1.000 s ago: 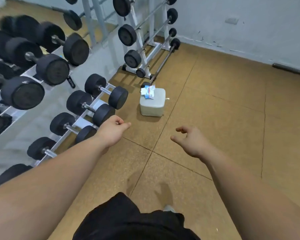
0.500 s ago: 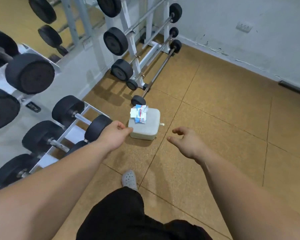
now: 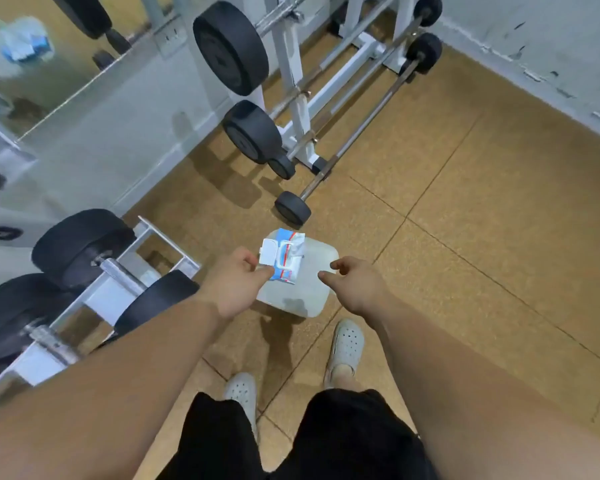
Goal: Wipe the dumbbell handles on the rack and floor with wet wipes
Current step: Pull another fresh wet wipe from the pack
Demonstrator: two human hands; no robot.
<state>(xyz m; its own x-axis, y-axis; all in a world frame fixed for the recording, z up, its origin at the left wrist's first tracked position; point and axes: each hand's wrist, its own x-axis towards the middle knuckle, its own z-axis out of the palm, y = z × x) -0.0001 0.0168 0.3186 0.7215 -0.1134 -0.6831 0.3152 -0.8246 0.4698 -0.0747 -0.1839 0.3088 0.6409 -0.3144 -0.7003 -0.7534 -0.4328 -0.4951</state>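
The wet-wipe pack lies atop the white container, lid flap raised. The left hand curls at its left edge; pinch unconfirmed. The right hand hangs loosely curled, empty. Expect light, soft, slick film: grip both long sides.

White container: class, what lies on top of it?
A wipes pack, flap open, pinched by the left hand. The top of the container beneath the pack is hidden.
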